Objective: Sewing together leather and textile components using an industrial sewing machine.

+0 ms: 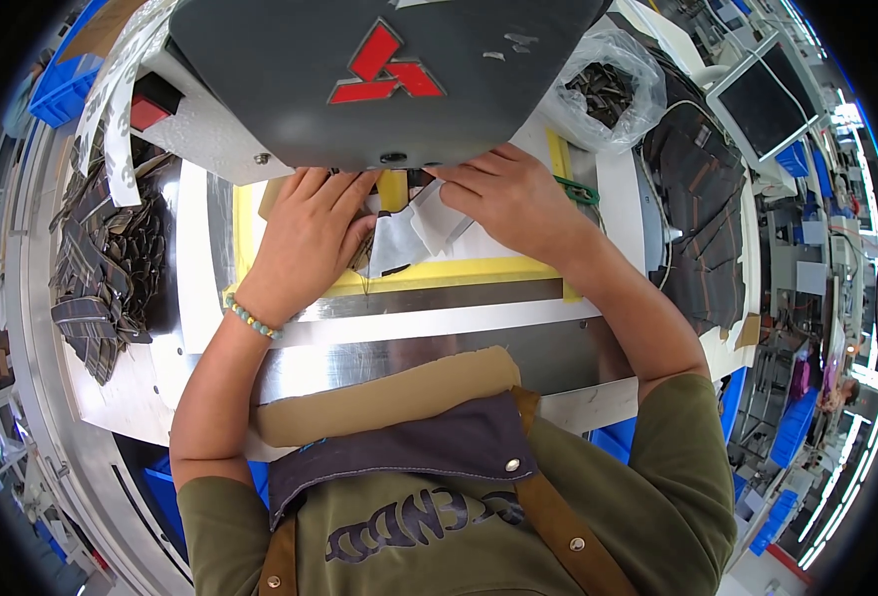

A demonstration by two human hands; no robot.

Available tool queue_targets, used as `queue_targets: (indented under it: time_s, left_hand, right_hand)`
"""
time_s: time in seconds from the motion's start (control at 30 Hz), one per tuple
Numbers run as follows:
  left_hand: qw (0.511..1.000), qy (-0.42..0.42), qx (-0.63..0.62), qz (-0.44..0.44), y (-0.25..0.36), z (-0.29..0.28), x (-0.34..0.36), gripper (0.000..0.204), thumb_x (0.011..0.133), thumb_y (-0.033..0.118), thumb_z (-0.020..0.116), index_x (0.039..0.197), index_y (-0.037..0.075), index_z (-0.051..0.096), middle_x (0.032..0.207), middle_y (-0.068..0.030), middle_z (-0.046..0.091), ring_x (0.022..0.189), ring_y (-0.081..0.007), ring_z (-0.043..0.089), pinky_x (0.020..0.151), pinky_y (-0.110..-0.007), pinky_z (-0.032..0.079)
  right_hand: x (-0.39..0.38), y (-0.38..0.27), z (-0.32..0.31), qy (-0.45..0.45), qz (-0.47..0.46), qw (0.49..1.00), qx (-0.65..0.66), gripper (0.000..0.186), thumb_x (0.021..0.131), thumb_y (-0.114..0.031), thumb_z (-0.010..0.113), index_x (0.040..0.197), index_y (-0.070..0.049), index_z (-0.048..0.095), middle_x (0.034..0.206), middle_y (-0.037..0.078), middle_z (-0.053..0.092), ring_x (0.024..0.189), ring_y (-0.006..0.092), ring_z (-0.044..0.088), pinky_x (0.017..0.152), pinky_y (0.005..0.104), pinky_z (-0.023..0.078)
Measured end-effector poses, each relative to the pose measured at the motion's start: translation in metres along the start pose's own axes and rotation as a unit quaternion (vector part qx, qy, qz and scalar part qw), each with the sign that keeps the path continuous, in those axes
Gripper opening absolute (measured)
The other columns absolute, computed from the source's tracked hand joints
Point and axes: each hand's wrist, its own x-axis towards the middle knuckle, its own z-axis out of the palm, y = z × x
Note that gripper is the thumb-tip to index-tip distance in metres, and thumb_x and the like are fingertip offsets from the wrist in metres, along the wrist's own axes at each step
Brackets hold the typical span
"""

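Under the front of a dark grey sewing machine head (389, 119), both my hands work at a small piece of fabric (399, 243), pale grey with dark edges. My left hand (305, 233) lies over its left side with fingers stretched forward and thumb toward the piece. From the right, my right hand (518, 204) reaches in with bent fingers closed at a white flap (441, 214) of the piece. The machine head hides the needle area, and some fingertips lie close under its lower edge.
Yellow tape (439, 274) frames the work area. Dark cut pieces (111, 268) are heaped at left; striped dark fabric (697, 219) lies at right. A clear plastic bag (613, 89) of small dark pieces stands behind my right hand, near green-handled snips (580, 191) and a screen (769, 99).
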Motion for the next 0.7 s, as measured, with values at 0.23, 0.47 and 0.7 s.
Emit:
queue_targets:
  time_s: [0.23,0.47,0.7]
  left_hand:
    - [1.0,-0.003,-0.011,-0.005,0.0002,-0.0033,-0.0003,0.056,0.095,0.015,0.076,0.148,0.003,0.064,0.146,-0.015,0.065,0.139,-0.0388,0.054,0.12,-0.051,0.041]
    - [1.0,0.001,-0.02,-0.003,-0.0008,-0.002,0.0008,0.052,0.095,0.015,0.077,0.145,0.004,0.067,0.143,-0.0137,0.068,0.136,-0.0378,0.057,0.116,-0.05,0.044]
    - [1.0,0.009,-0.016,-0.003,-0.002,-0.0014,0.0003,0.051,0.096,0.017,0.077,0.144,0.005,0.068,0.142,-0.0127,0.069,0.133,-0.0376,0.058,0.115,-0.05,0.045]
  right_hand:
    - [0.0006,-0.0022,-0.0014,-0.02,-0.003,1.0,0.006,0.012,0.085,-0.011,0.072,0.097,-0.009,0.073,0.135,0.006,0.077,0.12,0.022,0.073,0.106,0.038,0.058]
    - [-0.0013,-0.0025,-0.0034,-0.029,0.003,1.0,0.01,0.013,0.086,-0.011,0.071,0.099,-0.009,0.073,0.136,0.006,0.077,0.121,0.022,0.073,0.105,0.0378,0.058]
    - [0.0008,-0.0019,-0.0066,-0.04,-0.004,0.999,0.02,0.013,0.087,-0.012,0.071,0.1,-0.009,0.074,0.137,0.006,0.077,0.123,0.0215,0.073,0.105,0.0372,0.058]
